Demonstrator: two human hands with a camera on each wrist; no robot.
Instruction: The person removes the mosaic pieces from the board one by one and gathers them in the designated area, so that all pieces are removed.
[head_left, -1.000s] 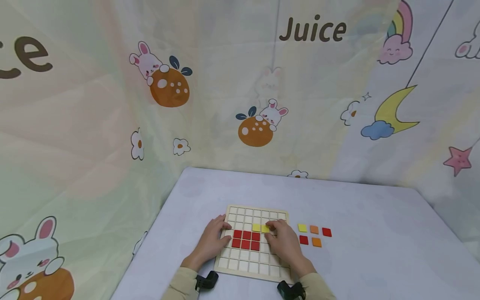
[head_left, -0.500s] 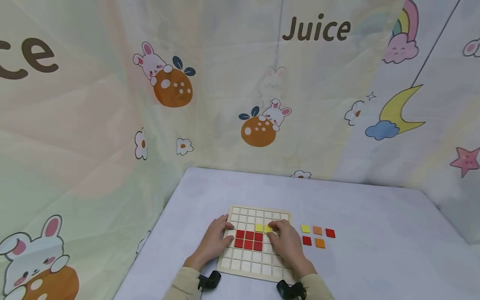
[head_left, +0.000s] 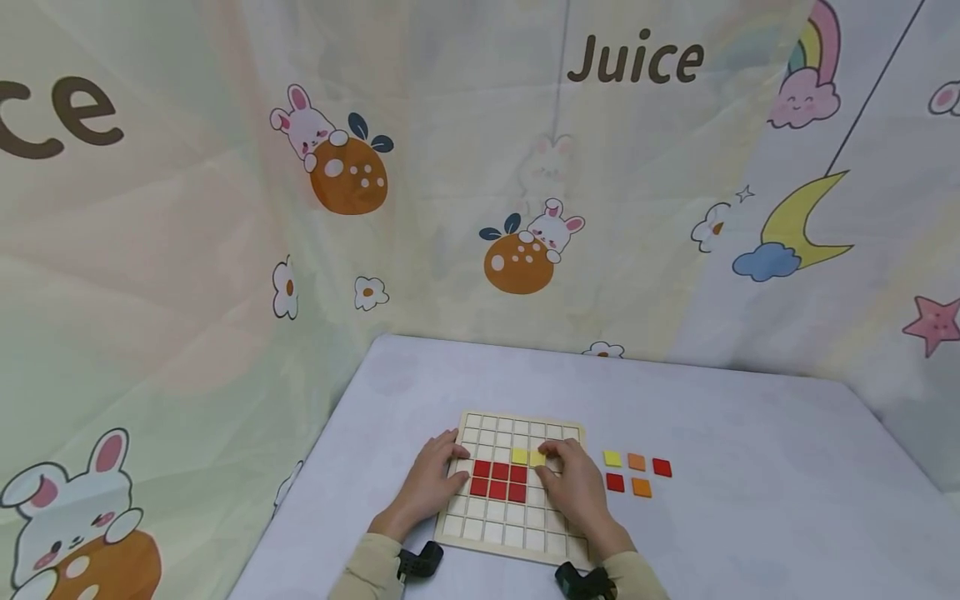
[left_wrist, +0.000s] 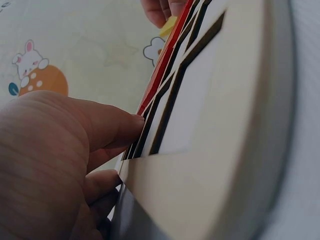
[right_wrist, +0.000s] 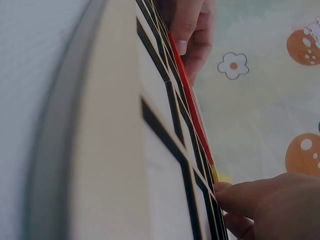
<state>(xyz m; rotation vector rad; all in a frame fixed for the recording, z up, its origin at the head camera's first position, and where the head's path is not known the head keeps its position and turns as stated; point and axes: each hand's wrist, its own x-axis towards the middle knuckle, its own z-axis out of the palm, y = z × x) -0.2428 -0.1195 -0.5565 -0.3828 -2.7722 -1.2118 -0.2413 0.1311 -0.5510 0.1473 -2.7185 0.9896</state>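
A wooden grid board (head_left: pixel 525 546) with white square cells lies on the table. Two rows of red square tiles (head_left: pixel 498 481) fill cells left of its middle, and a yellow tile (head_left: pixel 519 456) sits just behind them. My left hand (head_left: pixel 429 475) rests on the board's left edge, its thumb and fingers touching the frame and cells. My right hand (head_left: pixel 579 487) pinches a second yellow tile (head_left: pixel 537 457) beside the first one. In the right wrist view this yellow tile (right_wrist: pixel 224 178) stands partly raised, with the thumb near it; its far side is hidden.
Right of the board lie several loose tiles: a yellow tile (head_left: pixel 612 458), orange tiles (head_left: pixel 641 487) and red tiles (head_left: pixel 662 467). The white-covered table (head_left: pixel 750 467) extends to the right and back. A printed curtain (head_left: pixel 420 167) hangs behind and to the left.
The head view has turned slightly left, so everything appears shifted a little to the right. Both hands keep their places on the board, and the tiles stay the same.
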